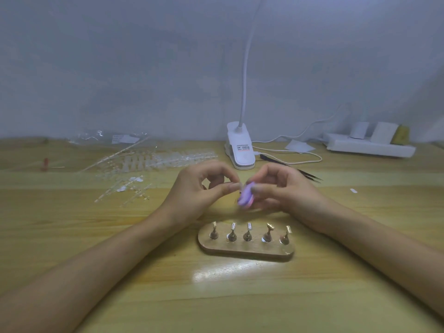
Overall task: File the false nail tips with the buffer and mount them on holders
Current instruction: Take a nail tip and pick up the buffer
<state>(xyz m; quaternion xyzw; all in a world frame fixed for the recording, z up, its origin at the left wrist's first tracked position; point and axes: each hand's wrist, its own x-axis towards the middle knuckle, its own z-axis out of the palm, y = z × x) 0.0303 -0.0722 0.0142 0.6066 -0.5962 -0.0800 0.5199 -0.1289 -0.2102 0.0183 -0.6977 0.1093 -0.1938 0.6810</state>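
- At the far left of the frame, a small red peg-like object stands alone on the pale wooden table, well apart from the work.
- Left of centre lie clear plastic strips of unfiled false nail tips, some snapped and scattered.
- The left hand sits at centre frame with its thumb and forefinger pressed together in a pinch. I judge they hold a clear false nail tip, but it is too small and blurred to make out.
- Touching that pinch on its right is the small lilac foam buffer block. Its long axis runs steeply from upper right to lower left, with the upper end against the pinched fingertips.
- The right hand grasps the buffer, with curled fingers on its far side and the thumb nearer.
- Both hands are equally near the work. I judge that the next stroke turns on the buffer face staying flat against the tip's edge.
- Just below the hands is an oval wooden base with five small gold-topped metal holders. None plainly carries a tip, so mounting looks yet to come. The left hand lies nearer the leftmost holder.
- Right of centre, towards the back, are a white clip lamp, black tweezers and a white power strip.
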